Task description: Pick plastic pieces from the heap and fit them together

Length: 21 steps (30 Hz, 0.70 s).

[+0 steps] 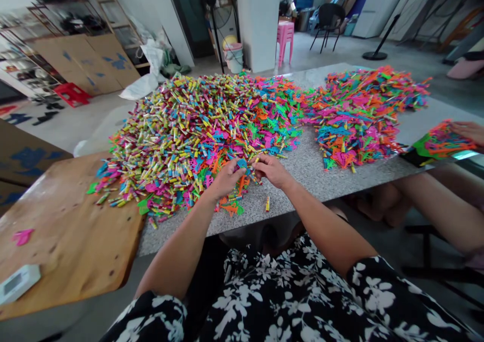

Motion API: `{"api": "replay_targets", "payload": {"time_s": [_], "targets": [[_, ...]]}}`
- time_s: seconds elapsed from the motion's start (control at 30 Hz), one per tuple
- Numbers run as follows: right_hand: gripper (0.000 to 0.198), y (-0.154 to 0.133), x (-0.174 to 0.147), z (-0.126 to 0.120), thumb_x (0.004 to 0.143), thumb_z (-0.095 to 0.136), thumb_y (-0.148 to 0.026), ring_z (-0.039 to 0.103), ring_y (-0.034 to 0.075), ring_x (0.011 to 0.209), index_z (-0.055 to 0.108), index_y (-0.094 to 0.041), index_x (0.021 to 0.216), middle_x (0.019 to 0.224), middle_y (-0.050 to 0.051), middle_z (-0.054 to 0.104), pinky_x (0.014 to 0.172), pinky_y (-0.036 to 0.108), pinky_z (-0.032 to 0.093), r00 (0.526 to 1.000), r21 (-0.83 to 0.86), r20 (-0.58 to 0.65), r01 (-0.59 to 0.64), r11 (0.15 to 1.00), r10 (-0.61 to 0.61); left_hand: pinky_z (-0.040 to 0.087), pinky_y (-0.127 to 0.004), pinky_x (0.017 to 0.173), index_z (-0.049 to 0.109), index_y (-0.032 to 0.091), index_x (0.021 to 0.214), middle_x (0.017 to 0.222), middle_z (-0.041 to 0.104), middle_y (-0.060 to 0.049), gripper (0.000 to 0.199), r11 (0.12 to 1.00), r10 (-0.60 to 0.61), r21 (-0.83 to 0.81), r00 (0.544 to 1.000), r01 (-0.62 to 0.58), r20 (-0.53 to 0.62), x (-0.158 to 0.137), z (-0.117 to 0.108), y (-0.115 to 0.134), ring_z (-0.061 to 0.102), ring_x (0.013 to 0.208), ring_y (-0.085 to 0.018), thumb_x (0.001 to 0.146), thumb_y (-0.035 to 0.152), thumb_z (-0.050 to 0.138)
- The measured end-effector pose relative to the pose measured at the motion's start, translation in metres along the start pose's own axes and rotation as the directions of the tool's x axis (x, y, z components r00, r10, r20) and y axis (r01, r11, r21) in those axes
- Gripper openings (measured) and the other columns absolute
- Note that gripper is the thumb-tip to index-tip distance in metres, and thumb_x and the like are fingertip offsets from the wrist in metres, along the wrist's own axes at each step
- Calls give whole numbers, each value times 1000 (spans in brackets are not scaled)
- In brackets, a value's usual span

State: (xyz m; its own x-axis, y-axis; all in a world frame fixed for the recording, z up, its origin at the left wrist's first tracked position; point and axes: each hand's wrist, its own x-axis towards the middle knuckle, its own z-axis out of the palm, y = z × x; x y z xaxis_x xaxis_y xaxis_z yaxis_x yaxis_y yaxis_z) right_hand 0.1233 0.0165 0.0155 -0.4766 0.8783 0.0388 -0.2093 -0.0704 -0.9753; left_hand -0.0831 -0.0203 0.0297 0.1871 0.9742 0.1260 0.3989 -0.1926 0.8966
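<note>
My left hand [226, 180] pinches a small blue plastic piece [242, 165] between thumb and fingers, at the near edge of a big heap. Beside it, my right hand [275, 172] is closed on what looks like a small yellow-labelled tube [256, 159]; the fingers partly hide it. The heap of small tubes [177, 125] in yellow, red and blue wrapping spreads in front and to the left, mixed with flat plastic pieces in pink, green, orange and blue. A single yellow and red tube [267, 204] lies on the speckled stone tabletop [302, 181] near its front edge.
More bright plastic pieces [359, 115] are piled to the right. A co-worker's hand [469, 131] rests on a bundle of pieces [440, 139] at the far right. A wooden board [83, 246] on the left bears a white device [18, 283] and a pink piece [23, 236].
</note>
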Motion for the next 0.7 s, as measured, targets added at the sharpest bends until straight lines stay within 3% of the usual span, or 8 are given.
{"api": "replay_targets", "payload": {"time_s": [0.23,0.43,0.53,0.7], "targets": [[34,9,-9,10,82,72,-52,49,14,51,65,-24,101,58,-7,52,49,26,44,994,-60,-111,9,998,-16,50,-33,86,68,24,102,90,67,0,22,1000,22,-12,1000,-22,13,-1,5,1,60,89,-22,90,41,74],[39,17,-9,16,77,78,-54,37,10,44,59,-24,94,58,-9,41,41,24,32,968,172,-225,-68,983,106,52,-35,88,68,23,106,92,70,-1,26,998,-45,-51,998,47,43,4,13,-3,64,92,-23,88,41,75],[34,16,-8,18,80,75,-52,35,10,43,58,-25,92,56,-10,39,40,24,32,956,162,-281,-36,986,81,53,-36,90,69,23,110,97,72,-3,32,992,-83,-96,996,86,30,6,19,-4,66,97,-25,85,41,79],[34,7,-8,5,84,72,-50,43,11,45,63,-23,102,62,-8,53,42,26,40,982,22,-187,19,1000,-15,57,-37,88,69,22,118,101,75,-4,42,951,-109,-288,993,115,39,7,27,-11,70,97,-25,86,47,80]]}}
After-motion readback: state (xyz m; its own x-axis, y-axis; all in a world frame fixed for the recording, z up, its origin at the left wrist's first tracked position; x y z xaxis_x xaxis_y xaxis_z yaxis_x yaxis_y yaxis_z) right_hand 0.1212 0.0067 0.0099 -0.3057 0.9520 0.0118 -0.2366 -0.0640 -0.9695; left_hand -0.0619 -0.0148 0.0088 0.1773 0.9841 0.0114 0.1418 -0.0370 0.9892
